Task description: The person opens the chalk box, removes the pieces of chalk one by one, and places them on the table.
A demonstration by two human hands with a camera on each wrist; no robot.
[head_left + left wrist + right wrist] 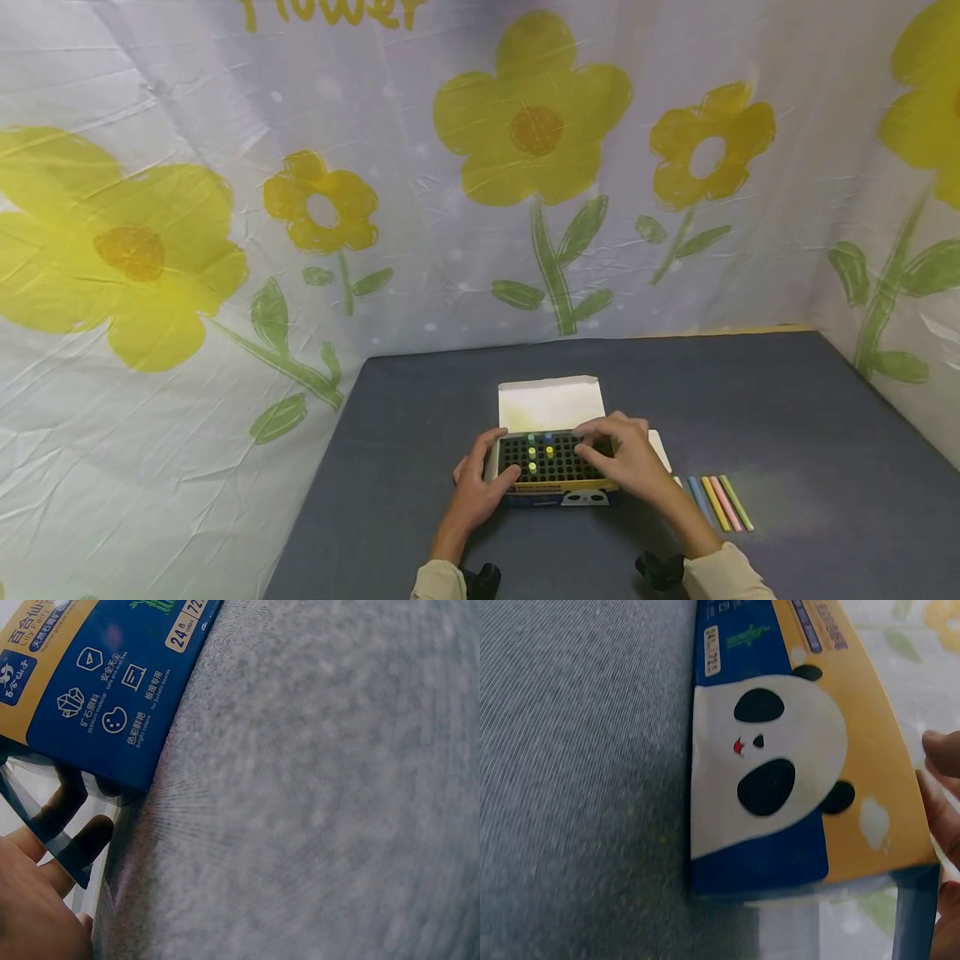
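A blue and yellow chalk box [551,500] with a panda's face stands with its lid [551,404] folded back. Inside is a black tray [517,477] of round holes, with several coloured chalk sticks [532,453] upright in it. My left hand [474,479] grips the box's left end, thumb at the front corner and a finger at the back one. Its fingertips [94,832] show by the end flap in the left wrist view. Over the tray's right half is my right hand [630,454], thumb and forefinger tips close together; whether they pinch a chalk stick is hidden.
Right of the box, blue, yellow, pink and green chalk sticks [718,502] lie side by side on the dark grey table [810,467]. A white end flap [660,450] sticks out behind my right hand. A flower-printed curtain [420,275] hangs behind.
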